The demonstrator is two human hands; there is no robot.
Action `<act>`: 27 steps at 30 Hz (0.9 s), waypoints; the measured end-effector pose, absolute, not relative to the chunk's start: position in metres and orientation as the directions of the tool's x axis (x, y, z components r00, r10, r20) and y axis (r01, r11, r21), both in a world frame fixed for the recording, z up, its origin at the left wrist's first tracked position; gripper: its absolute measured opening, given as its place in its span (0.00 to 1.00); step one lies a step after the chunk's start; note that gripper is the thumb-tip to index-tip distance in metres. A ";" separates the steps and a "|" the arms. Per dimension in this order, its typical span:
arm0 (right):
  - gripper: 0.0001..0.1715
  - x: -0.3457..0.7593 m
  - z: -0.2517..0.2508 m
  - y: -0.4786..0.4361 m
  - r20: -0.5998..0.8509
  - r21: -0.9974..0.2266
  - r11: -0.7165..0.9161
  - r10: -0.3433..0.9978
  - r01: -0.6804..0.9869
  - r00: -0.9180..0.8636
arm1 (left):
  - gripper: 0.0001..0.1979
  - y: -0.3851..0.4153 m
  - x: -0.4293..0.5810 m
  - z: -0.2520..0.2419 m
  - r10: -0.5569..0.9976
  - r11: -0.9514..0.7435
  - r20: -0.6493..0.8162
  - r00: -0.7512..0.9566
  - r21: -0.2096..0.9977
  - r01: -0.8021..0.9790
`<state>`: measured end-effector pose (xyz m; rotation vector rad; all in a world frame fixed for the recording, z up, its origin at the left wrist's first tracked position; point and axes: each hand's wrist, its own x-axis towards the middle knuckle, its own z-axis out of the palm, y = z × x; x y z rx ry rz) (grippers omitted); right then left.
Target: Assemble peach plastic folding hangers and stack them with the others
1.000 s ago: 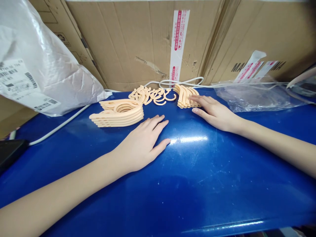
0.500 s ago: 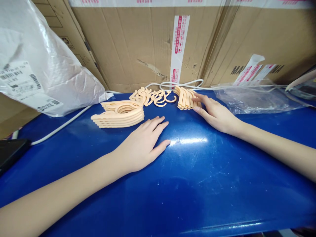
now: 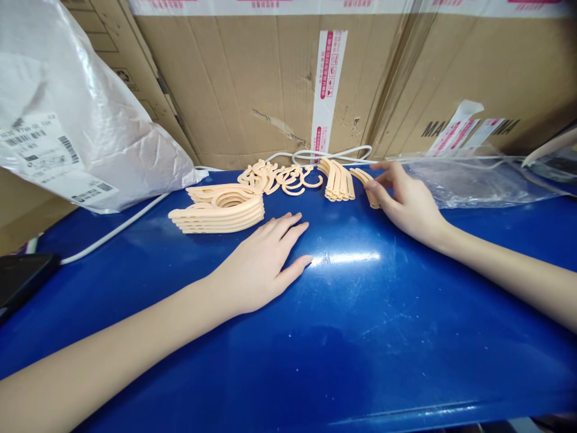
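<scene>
My left hand (image 3: 265, 258) lies flat on the blue table (image 3: 315, 355), fingers stretched out, holding nothing. Just beyond its fingers sits a stack of cream plastic hanger bodies (image 3: 216, 210). Behind that is a heap of cream hanger hooks (image 3: 274, 177). My right hand (image 3: 406, 201) pinches a cream curved hanger arm (image 3: 367, 185) between thumb and fingers; part of it is hidden by the fingers. A row of similar hanger arms (image 3: 338, 180) stands to its left, apart from the held piece.
Large cardboard boxes (image 3: 243, 78) line the back edge. A white padded mailer bag (image 3: 103, 120) leans at the left, above a black device (image 3: 27, 279). A white cable (image 3: 112, 228) runs along the back. A clear plastic bag (image 3: 469, 183) lies at the back right.
My right hand has closed on a hanger arm and drawn it to the right, leaving a gap beside the row. My left hand has not moved.
</scene>
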<state>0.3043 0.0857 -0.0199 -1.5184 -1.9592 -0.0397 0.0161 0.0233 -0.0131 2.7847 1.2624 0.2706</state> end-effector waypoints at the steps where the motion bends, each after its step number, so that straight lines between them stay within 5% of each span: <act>1: 0.23 0.307 -0.020 0.088 0.509 -0.366 0.312 0.856 0.877 -0.093 | 0.29 0.023 0.016 -0.013 0.753 -0.658 0.130 0.645 0.139 0.740; 7: 0.24 0.326 -0.032 0.105 0.534 -0.379 0.265 0.845 0.887 -0.025 | 0.29 0.024 0.017 -0.013 0.749 -0.663 0.127 0.650 0.141 0.736; 12: 0.35 0.330 -0.034 0.107 0.414 -0.574 0.194 0.907 0.796 0.078 | 0.29 0.023 0.016 -0.013 0.749 -0.663 0.127 0.651 0.146 0.734; 20: 0.31 0.322 -0.027 0.104 0.449 -0.718 0.249 0.879 0.650 0.159 | 0.29 0.024 0.014 -0.015 0.742 -0.670 0.143 0.655 0.150 0.727; 25: 0.34 0.298 -0.014 0.078 0.592 -0.651 0.467 0.806 0.599 0.015 | 0.29 0.021 0.016 -0.013 0.697 -0.707 0.269 0.665 0.096 0.701; 27: 0.33 0.286 -0.011 0.063 0.660 -0.501 0.620 0.725 0.604 -0.196 | 0.30 0.018 0.018 -0.010 0.609 -0.741 0.423 0.671 0.000 0.672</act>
